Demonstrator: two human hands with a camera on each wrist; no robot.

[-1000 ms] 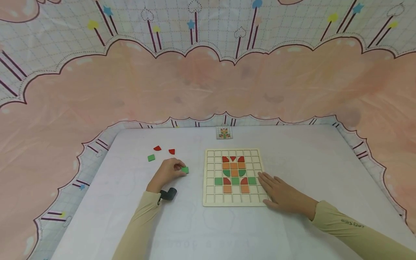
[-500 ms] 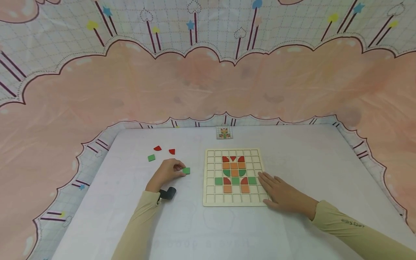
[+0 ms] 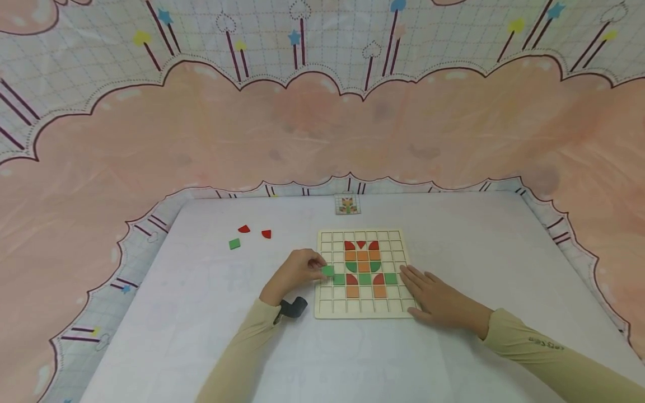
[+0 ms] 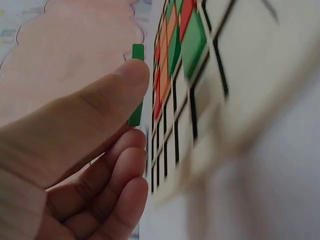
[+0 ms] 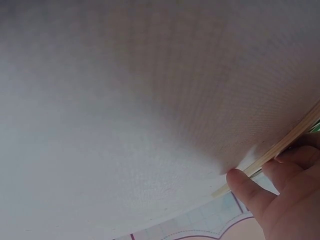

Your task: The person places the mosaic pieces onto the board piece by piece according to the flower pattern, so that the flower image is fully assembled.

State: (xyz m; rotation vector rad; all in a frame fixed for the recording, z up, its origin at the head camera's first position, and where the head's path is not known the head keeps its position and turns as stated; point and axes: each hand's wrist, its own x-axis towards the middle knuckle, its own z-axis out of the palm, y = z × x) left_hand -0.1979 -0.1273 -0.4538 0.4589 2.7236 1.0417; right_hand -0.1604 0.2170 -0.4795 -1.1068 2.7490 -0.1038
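My left hand (image 3: 296, 271) pinches a green square tile (image 3: 327, 271) between thumb and fingers, over the left edge of the wooden grid board (image 3: 332, 309). In the left wrist view the tile (image 4: 136, 116) is held on edge, close to the board's face. Red, orange and green tiles form a flower-like pattern in the board's middle, with a green square (image 3: 339, 279) just beside the held one. My right hand (image 3: 443, 299) lies with fingers extended on the board's right edge. In the right wrist view, its fingers (image 5: 250, 192) touch the board's rim (image 5: 280, 145).
Left of the board lie another green square tile (image 3: 234, 244) and two red quarter-round tiles, one farther left (image 3: 244, 229) and one nearer the board (image 3: 266, 234). A small pattern card (image 3: 347, 205) lies behind the board on the white tabletop (image 3: 201, 313).
My left hand has carried the green square tile rightward from the tabletop to the board's left edge. The right hand and the board have stayed in place.
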